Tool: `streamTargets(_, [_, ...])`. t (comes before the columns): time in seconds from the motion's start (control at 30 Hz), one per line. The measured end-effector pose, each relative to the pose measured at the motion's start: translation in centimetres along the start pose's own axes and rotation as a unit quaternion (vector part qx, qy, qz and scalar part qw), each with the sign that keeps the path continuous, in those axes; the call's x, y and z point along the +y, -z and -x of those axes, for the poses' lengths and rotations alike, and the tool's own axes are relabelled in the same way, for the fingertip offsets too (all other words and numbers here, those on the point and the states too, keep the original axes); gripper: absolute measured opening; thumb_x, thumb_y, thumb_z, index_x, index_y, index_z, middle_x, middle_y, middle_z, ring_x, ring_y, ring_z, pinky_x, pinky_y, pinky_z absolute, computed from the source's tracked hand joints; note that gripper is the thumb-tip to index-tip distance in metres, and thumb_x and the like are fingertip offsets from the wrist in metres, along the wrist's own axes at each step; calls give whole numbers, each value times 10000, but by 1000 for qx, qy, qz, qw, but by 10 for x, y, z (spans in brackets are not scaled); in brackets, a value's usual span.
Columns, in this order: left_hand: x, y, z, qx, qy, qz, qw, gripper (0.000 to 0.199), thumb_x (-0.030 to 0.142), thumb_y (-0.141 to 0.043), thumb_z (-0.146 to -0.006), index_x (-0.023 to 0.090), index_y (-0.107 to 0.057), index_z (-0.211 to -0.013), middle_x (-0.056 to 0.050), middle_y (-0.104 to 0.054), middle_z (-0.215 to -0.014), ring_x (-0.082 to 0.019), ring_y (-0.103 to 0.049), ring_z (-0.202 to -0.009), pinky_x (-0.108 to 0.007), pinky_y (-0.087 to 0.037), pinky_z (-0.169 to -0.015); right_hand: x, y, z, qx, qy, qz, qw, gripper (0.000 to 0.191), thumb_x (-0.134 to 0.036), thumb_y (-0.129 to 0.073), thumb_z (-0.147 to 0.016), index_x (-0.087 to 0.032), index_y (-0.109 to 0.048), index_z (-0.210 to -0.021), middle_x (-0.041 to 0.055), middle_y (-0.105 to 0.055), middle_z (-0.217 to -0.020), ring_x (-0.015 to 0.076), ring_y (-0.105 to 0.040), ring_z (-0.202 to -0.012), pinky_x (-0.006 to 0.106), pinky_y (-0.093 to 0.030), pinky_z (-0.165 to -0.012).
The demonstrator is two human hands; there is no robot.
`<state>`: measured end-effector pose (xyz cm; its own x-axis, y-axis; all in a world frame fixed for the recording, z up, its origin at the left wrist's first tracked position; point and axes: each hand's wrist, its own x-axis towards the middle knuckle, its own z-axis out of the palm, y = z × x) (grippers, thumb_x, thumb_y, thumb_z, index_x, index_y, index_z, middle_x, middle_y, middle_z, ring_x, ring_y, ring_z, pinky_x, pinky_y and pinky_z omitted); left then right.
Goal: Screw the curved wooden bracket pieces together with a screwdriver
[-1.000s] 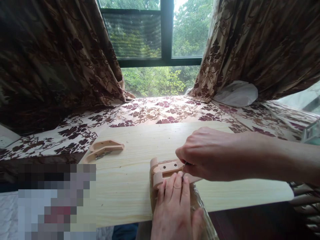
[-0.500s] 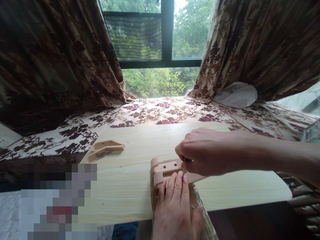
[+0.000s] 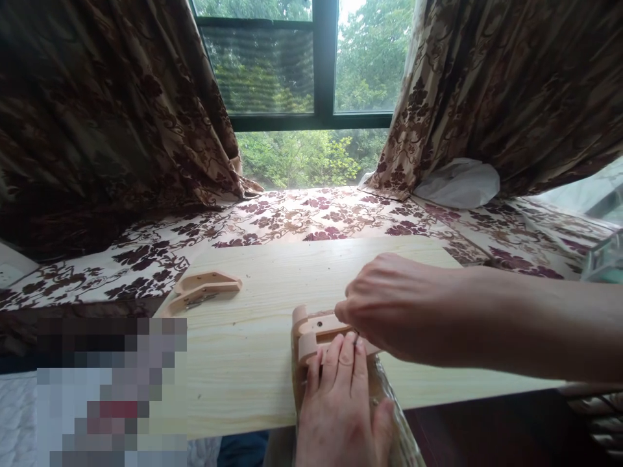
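My left hand (image 3: 341,395) lies flat with its fingers stretched out, its fingertips pressing on a pale wooden frame piece (image 3: 307,344) with rounded ends and dark screw holes. The piece rests on a narrow block wrapped in shiny brown tape (image 3: 399,415). Above the left fingertips, my right hand (image 3: 374,298) is closed round a thin metal tool that looks like a screwdriver; the hand hides most of it. Only a short bit of shaft shows, close to the left index finger. The right hand and forearm also cover the far end of the wooden piece.
A pale wooden board (image 3: 243,363) carries the work. On its left lies an angled wooden piece (image 3: 207,283) with small screws (image 3: 200,300) beside it. Behind are a floral cloth (image 3: 292,214), a white bag (image 3: 460,183) and a clear box (image 3: 603,256) at the right.
My right hand has turned over at the wrist and come slightly lower and to the left, so the tool is more hidden. My left hand has stayed put.
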<state>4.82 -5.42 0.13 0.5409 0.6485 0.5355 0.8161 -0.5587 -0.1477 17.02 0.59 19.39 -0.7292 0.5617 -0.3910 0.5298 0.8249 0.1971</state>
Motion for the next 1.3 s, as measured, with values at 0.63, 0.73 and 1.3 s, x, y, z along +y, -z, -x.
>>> streamTargets(0.63, [0,-5,5,2,-14,-22,1000,582,500,-399,-886,109,-460,-1313,-84,-496,-1362,-240,-464,-1240,-392,-420,-963,16,-9,-1,2,9,-43,999,88,-94,-553,-788,-157,-603,-751,29,-609,-720,136,-481,-624,276,-332,-562])
streamTargets(0.73, [0,-3,3,1,-11,-22,1000,582,501,-391,-890,109,-458,-1315,-83,-493,-1366,-234,-464,-1240,-388,-412,-968,15,-9,0,12,18,-42,999,107,-67,-544,-775,-156,-591,-738,25,-602,-722,130,-469,-622,276,-340,-571])
streamTargets(1.3, [0,-3,3,3,-7,-15,1000,570,506,-388,-893,118,-471,-1302,-60,-496,-1365,-226,-476,-1228,-378,-430,-954,7,-9,4,3,9,-53,999,127,-46,-536,-789,-153,-590,-747,29,-582,-706,135,-462,-605,267,-359,-577])
